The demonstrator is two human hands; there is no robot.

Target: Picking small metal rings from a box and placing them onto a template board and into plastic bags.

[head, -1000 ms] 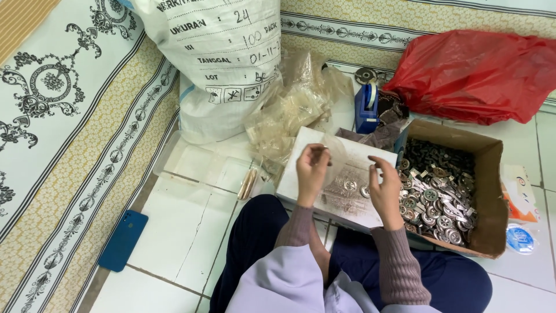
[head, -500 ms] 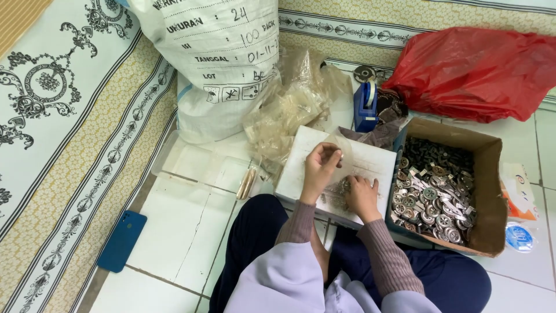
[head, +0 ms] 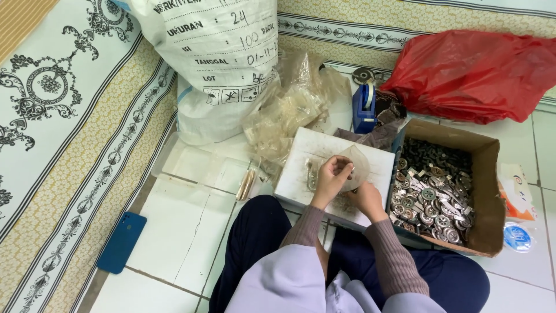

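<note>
The person sits on the tiled floor (head: 179, 226) with both forearms reaching forward over a white flat box (head: 313, 159) that lies in front of the knees. The left hand (head: 331, 179) is raised above the box, wrist bent, its fingers curled and pinching the edge of a small clear plastic bag (head: 356, 165). The right hand (head: 366, 198) sits just beside and lower, fingers closed under the same bag; exactly what it grips cannot be told.

From the left: a patterned mat (head: 52, 116) covers the floor, and a blue phone (head: 121, 242) lies at its edge, well apart from the hands. A large white sack (head: 214, 64) stands beyond, with a heap of clear plastic bags (head: 284, 116) leaning against it and touching the far left corner of the box. A few small pale sticks (head: 246, 185) lie on the tile near the box. Behind the box stands a blue tape dispenser (head: 365, 110). To the right, touching the box, an open cardboard carton (head: 486, 191) holds many small metal parts (head: 431, 191). A red plastic bag (head: 475, 72) lies beyond it, and a small packet (head: 517, 200) beside its right wall
</note>
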